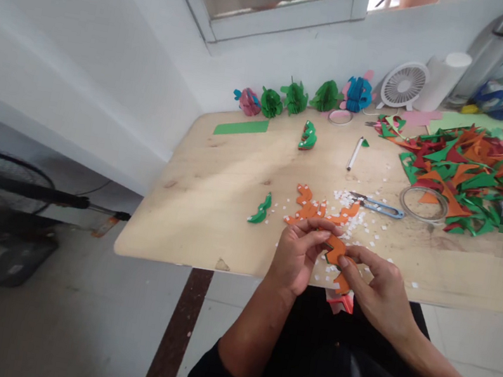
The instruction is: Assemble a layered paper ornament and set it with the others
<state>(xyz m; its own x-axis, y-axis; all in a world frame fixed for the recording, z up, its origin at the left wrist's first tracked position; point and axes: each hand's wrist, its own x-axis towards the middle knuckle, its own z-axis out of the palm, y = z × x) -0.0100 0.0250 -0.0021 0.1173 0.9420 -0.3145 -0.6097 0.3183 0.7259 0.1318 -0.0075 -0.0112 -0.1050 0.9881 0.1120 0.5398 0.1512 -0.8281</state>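
Between both hands, just above the table's front edge, is an orange wavy-edged paper cutout (335, 251) with some green showing behind it. My left hand (301, 251) pinches its upper left end. On its right side, my right hand (374, 286) grips it between thumb and fingers. More orange wavy cutouts (308, 208) dotted with white bits lie just beyond my hands. Small white square bits (364, 223) are scattered around them. A green wavy cutout (261, 209) rests to the left, and a second green cutout (308, 136) lies farther back.
Blue thread snips (381, 206), a tape roll (424, 204) and a pen (354, 153) lie beyond my hands. A heap of paper scraps (472, 167) covers the right side. Folded paper figures (294, 97), a small fan (404, 85) and a bottle (501, 47) stand along the wall.
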